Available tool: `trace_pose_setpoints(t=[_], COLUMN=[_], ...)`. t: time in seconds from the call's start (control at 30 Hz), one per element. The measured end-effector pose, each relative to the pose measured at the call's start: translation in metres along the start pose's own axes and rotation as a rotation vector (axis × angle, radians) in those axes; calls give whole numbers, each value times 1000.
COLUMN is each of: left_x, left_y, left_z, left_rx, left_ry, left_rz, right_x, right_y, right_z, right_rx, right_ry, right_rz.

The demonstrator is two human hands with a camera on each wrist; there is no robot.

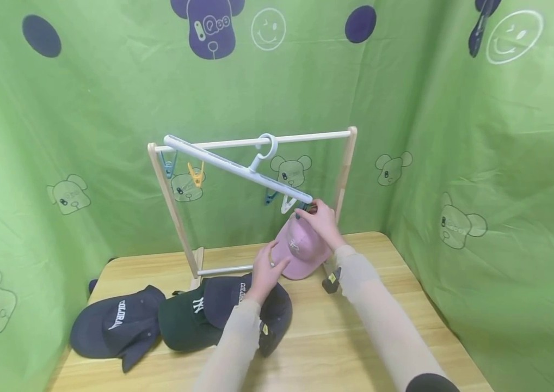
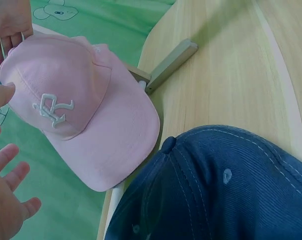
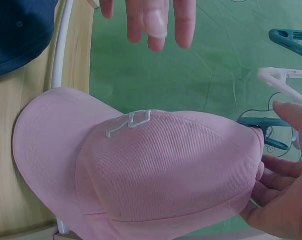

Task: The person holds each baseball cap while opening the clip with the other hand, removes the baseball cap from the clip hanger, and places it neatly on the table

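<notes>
A pink cap [image 1: 301, 245] with a white embroidered logo hangs brim down from a dark teal clip [image 3: 270, 131] at the low right end of a pale blue hanger [image 1: 238, 170]. My right hand [image 1: 322, 222] is at the clip and the cap's top edge. Its thumb stands apart from the clip, and its fingers reach behind the cap, tips partly hidden. Beside the cap's front is my left hand [image 1: 264, 272], its fingers spread and holding nothing. The hanger tilts steeply on a wooden rack's top rail [image 1: 306, 138].
Dark caps lie on the wooden table: a navy cap [image 1: 120, 321] at the left, a dark green cap [image 1: 184, 324] beside it, and another navy cap [image 1: 279, 307] under my left forearm. Yellow [image 1: 196, 175] and white clips [image 1: 288, 204] hang from the hanger. Green curtains surround the table.
</notes>
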State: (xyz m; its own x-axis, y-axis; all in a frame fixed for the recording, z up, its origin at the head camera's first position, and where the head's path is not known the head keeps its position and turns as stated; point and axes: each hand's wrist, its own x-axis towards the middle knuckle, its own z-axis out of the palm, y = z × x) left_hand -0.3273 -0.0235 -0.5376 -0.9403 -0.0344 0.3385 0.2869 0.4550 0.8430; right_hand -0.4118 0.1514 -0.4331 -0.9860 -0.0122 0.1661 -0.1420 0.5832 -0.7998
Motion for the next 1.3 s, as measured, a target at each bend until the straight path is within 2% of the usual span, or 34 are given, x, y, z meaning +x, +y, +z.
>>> trace_pose_setpoints(t=[0.37,0.83,1.13,1.3], left_x=[5,7,8,9], left_y=[2,7,11,15], left_z=[5,9,11,11], left_rx=[8,28,10,-24], left_ry=[-36,-73,-65,-69], left_rz=[-7,-34,-9,5], right_x=[4,-1,-5,-8], right_y=[-2,-11,-16,-20], right_z=[6,-1,-6,-7], right_rx=[-29,95,143,195], right_ry=[39,54,65,44], right_rz=[-38,35,73,116])
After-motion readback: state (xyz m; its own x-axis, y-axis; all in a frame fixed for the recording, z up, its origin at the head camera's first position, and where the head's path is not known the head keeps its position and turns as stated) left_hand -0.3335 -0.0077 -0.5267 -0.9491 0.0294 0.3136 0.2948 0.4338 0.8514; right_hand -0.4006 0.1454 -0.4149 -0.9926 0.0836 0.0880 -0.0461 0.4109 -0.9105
